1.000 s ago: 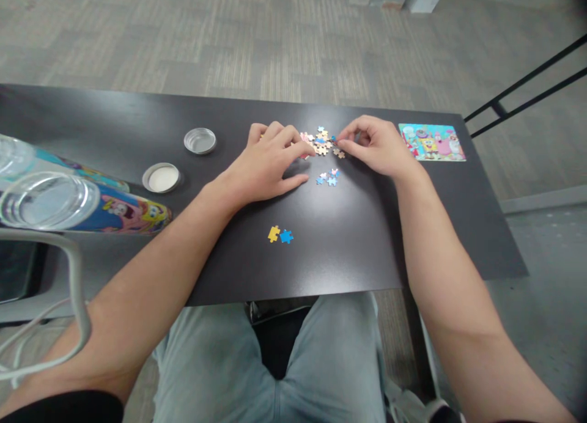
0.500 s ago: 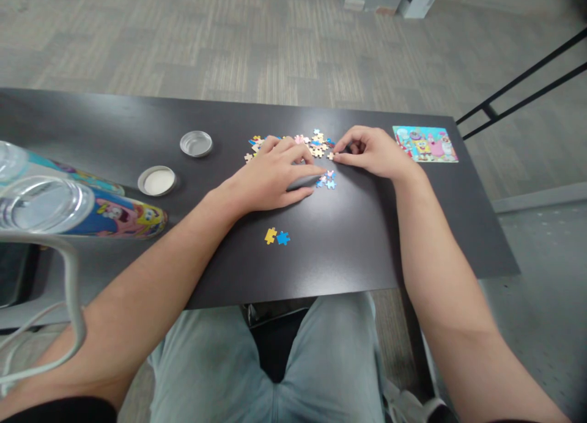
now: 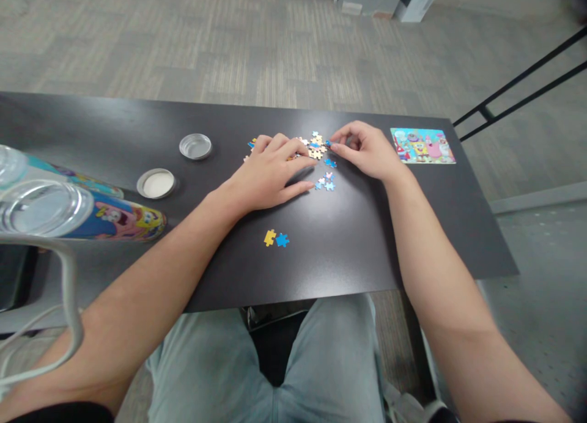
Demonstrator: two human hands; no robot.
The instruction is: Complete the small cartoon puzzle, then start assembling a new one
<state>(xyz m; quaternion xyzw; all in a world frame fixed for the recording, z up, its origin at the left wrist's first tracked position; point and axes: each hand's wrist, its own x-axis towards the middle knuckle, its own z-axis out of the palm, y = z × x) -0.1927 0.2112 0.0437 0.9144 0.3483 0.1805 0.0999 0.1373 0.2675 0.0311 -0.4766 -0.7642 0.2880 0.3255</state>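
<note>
Several jigsaw puzzle pieces (image 3: pixel 316 148) lie in a loose pile on the dark table. Over the pile's left part rests my left hand (image 3: pixel 275 172), palm down with its fingers spread, hiding some pieces. My right hand (image 3: pixel 360 148) is at the pile's right edge, thumb and forefinger closed around a small blue puzzle piece (image 3: pixel 328 143). Just below it lies a separate blue piece (image 3: pixel 331 163). A few pink and blue pieces (image 3: pixel 326 182) sit close together beside my left thumb. Nearer to me are a yellow piece (image 3: pixel 269 238) and a blue piece (image 3: pixel 282 240), side by side.
A colourful cartoon picture card (image 3: pixel 424 146) lies on the right of the table (image 3: pixel 348 246). Two round lids (image 3: pixel 195 146) (image 3: pixel 156 183) are at the left, beside two clear-ended cartoon tubes (image 3: pixel 128 218). A pale cable (image 3: pixel 71 288) loops at the lower left.
My right hand has moved slightly up and left to the pile's edge. A blue piece now lies where its fingertips were pinching a pale-backed piece. My left hand stays nearly in place.
</note>
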